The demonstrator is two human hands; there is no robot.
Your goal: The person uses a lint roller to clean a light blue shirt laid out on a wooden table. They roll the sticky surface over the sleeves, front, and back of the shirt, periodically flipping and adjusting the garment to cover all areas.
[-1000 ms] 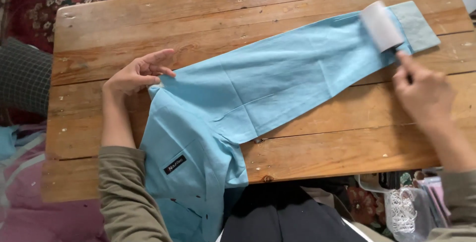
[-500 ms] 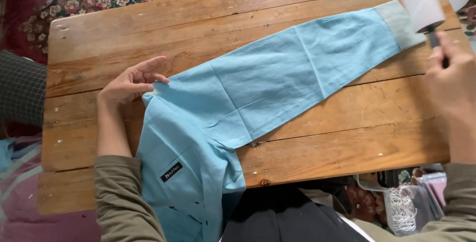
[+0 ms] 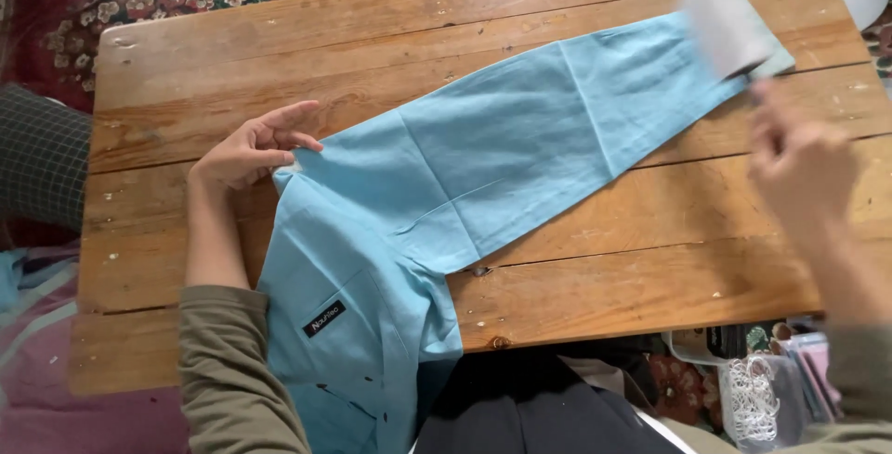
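Right hand (image 3: 801, 161) gripping lint roller (image 3: 728, 23), cuff edge

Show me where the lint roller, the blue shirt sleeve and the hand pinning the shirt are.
lint roller (image 3: 729, 22), head view, on its white roll.
blue shirt sleeve (image 3: 557, 119), head view, mid-sleeve.
left hand (image 3: 246, 147), head view, back of the hand at the shoulder edge.

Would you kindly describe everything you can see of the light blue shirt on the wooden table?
The light blue shirt looks like thin woven cloth. One long sleeve lies flat, stretched diagonally across the table, while the body hangs over the near edge, showing a small dark label. The left hand pins its shoulder; a white lint roller in the right hand rests at the cuff.
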